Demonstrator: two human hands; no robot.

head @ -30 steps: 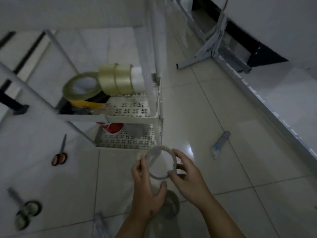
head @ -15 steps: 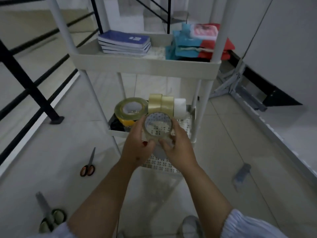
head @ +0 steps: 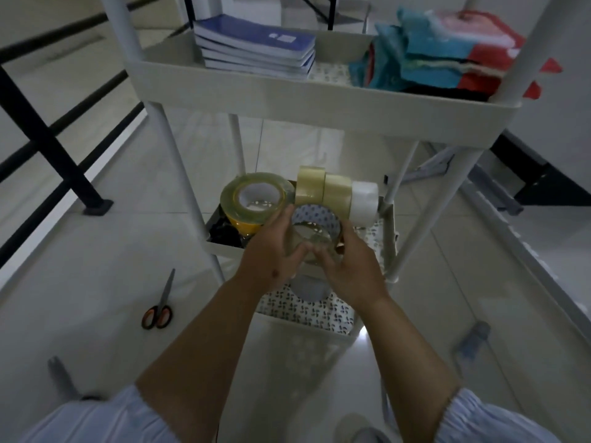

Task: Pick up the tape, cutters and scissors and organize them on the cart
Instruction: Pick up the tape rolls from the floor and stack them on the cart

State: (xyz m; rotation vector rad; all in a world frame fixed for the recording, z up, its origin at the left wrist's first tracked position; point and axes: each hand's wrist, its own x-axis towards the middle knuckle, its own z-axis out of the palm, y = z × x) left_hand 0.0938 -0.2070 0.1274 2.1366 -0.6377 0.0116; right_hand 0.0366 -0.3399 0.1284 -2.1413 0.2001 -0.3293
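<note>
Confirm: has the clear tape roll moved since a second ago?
Yes. The clear tape roll went from floor level up to the cart's middle shelf, beside the standing rolls.

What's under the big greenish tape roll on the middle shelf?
A yellow tape roll sits under the big greenish tape roll, beside dark things I cannot identify. The left hand hides the rest.

nothing can be read; the pale label on the top blue notebook [head: 281, 38] is blurred.

mid shelf [head: 224, 247]: L+rear blocked by tape rolls [head: 323, 190] | front-R free
</note>
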